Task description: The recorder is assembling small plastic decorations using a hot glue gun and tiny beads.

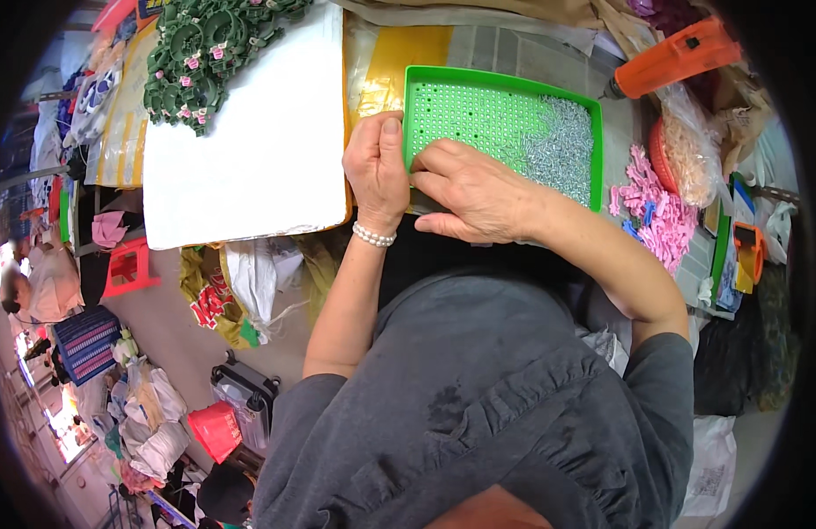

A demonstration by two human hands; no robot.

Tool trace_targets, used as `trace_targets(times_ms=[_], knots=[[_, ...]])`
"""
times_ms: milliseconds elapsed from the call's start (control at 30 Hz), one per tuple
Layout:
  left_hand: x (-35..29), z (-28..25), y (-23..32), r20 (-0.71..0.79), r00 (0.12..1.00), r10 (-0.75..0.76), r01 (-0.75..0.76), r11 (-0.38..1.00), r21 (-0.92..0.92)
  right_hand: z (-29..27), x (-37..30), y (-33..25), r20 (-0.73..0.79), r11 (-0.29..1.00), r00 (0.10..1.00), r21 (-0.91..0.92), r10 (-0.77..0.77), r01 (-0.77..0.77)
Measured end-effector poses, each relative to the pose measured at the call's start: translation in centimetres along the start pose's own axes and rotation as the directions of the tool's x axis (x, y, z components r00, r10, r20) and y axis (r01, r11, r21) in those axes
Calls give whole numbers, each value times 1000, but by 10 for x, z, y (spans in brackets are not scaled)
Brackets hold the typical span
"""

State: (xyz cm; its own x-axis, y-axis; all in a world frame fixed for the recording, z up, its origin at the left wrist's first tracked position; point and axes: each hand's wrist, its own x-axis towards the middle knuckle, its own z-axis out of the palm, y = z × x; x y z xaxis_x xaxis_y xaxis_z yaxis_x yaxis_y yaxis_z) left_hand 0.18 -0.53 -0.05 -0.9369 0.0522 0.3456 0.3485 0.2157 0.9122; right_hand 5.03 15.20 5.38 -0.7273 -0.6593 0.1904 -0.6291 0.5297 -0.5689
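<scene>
Hands close together: left hand [379,167] and right hand [474,194] at the near left corner of a green tray [478,115]

Far left, a red stool [130,267] stands on the floor. Nearer, a white board [249,176] lies on the work surface, a pile of dark green pieces [192,66] with small pink flowers on its far part.

Between board and tray is the left hand, a pale beaded bracelet [374,234] on its wrist. Its fingers are curled in, nearly closed, with the thumb raised alongside them. It sits right at the tray's left wall; whether it grips that wall or has something small inside the curl, I cannot tell.

The tray lies just beyond both hands, its base full of holes. Small silvery metal pieces [562,145] are heaped toward its right end, thinning out leftward.

Over the tray's near left corner comes the right hand, back upward. Its fingers are bent toward the left hand, while the thumb stands apart, nearer the body. The fingertips are hidden, so what they hold cannot be told.

Farther right are an orange power tool [677,62], a pile of pink pieces [672,231] and a red basket [660,157] of pale pieces.
</scene>
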Motion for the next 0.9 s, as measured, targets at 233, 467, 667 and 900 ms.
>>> trace_targets(times_ms=[233, 467, 667, 900], knots=[[1, 1, -1, -17, 1000, -25, 25, 1000, 7, -18, -36, 2, 55, 990, 989, -56, 134, -131], [3, 3, -1, -11, 1000, -23, 23, 1000, -6, -41, -78, 1, 20, 945, 975, -253, 220, -208], [3, 1, 2, -41, 999, 17, -16, 1000, 7, -64, -72, 2, 37, 895, 956, -365, 292, -259], [1, 7, 2, -27, 1000, 2, -2, 1000, -19, -24, 15, 50, -182, 957, 976, -240, 120, -162]])
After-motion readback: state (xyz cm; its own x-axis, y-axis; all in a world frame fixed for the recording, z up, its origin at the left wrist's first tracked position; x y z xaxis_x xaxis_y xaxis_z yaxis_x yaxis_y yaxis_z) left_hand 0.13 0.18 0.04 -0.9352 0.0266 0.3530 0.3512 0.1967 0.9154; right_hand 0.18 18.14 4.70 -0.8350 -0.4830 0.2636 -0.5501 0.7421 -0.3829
